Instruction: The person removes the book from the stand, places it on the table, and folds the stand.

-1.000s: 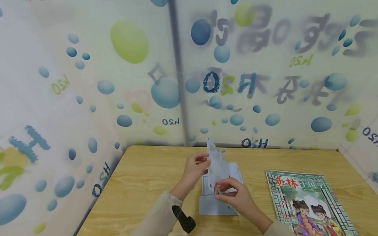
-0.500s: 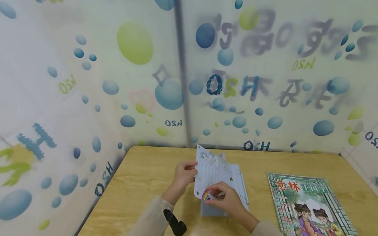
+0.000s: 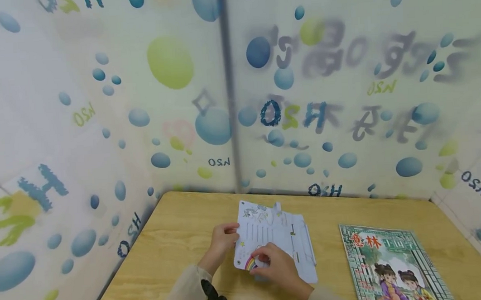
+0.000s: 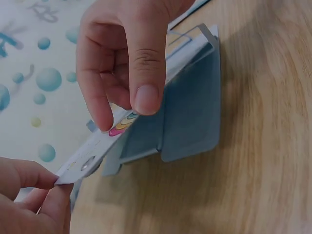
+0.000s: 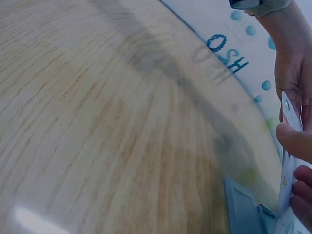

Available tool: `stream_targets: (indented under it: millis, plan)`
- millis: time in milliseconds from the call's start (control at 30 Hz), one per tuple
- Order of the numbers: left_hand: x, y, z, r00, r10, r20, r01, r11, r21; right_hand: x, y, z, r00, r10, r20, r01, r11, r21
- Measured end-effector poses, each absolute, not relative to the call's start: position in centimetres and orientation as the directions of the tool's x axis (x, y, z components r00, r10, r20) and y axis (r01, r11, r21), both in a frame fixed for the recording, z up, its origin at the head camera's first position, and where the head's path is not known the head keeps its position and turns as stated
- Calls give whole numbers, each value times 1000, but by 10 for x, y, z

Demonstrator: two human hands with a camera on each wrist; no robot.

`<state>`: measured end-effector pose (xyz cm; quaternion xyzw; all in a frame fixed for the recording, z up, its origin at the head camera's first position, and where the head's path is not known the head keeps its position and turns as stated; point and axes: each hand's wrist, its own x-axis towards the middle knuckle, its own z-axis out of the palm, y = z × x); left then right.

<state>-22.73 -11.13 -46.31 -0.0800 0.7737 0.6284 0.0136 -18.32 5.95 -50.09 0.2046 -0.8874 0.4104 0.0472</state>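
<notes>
A thin white panel [image 3: 263, 230] printed with a unicorn, ruled lines and a rainbow tilts over the table, round holes near its left corners. My left hand [image 3: 221, 241] pinches its left edge; in the left wrist view, these fingertips [image 4: 62, 186] grip a corner. My right hand [image 3: 276, 263] pinches the lower edge beside the rainbow [image 4: 123, 124], thumb and index finger on either side. Behind the panel are flat blue-grey flaps [image 4: 192, 107] and a clear bracket [image 4: 207, 36]. A white section [image 3: 304, 246] with small slots continues right of the panel.
A magazine [image 3: 393, 260] with two cartoon children on its cover lies on the wooden table [image 3: 179, 225] to the right. Bubble-printed curtains [image 3: 182, 126] hang behind the table. A dark wrist strap [image 3: 213, 297] sits on the left sleeve.
The panel has turned from nearly edge-on to show its printed face, tipping lower and leftward. My left hand has moved left and down with it; my right hand has stayed at the rainbow corner.
</notes>
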Motion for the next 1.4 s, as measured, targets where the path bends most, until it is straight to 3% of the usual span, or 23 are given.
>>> stream_targets:
  millis: [167, 567, 900, 1033, 1200, 1400]
  plan:
    - [-223, -116, -479, -986, -111, -128, -152, 242, 958, -178, 54, -510, -915, -338, 222, -397, 641, -657]
    - [-226, -128, -502, -981, -58, -184, -192, 245, 950, -174, 39, -524, -897, -340, 283, -439, 755, -486]
    - [-227, -125, -512, -968, -80, -239, -252, 268, 930, -170, 39, -527, -907, -339, 252, -420, 789, -448]
    - [-229, -125, -512, -965, -90, -246, -261, 244, 934, -173, 39, -523, -903, -367, 222, -429, 765, -481]
    - [-232, -124, -511, -953, -103, -286, -303, 226, 926, -180, 47, -504, -904, -401, 145, -398, 670, -627]
    - [-236, -126, -510, -936, -128, -328, -350, 219, 911, -192, 78, -475, -894, -418, 161, -394, 562, -727]
